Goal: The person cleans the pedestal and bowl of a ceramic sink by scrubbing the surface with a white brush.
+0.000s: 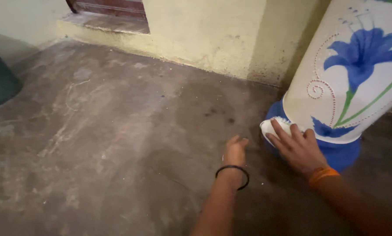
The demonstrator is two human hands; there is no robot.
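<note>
— Rubbing the big vase (pixel 362 83)?
— Yes. The right hand (pixel 297 147) presses a white cloth (pixel 272 126) on its blue base (pixel 336 150), low by the wall (pixel 213 39).
— And the left hand (pixel 235 150)?
— Loose, fingers curled, holding nothing, over the floor (pixel 95 131).
— Much done?
— Can't tell; only the base is being wiped.

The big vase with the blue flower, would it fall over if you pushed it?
Probably, if shoved high up. The vase is tall and narrows to a small blue base, so it may tip. It looks like hard painted pottery, likely heavy and breakable on the concrete floor. The right hand presses a white cloth low down.
</note>
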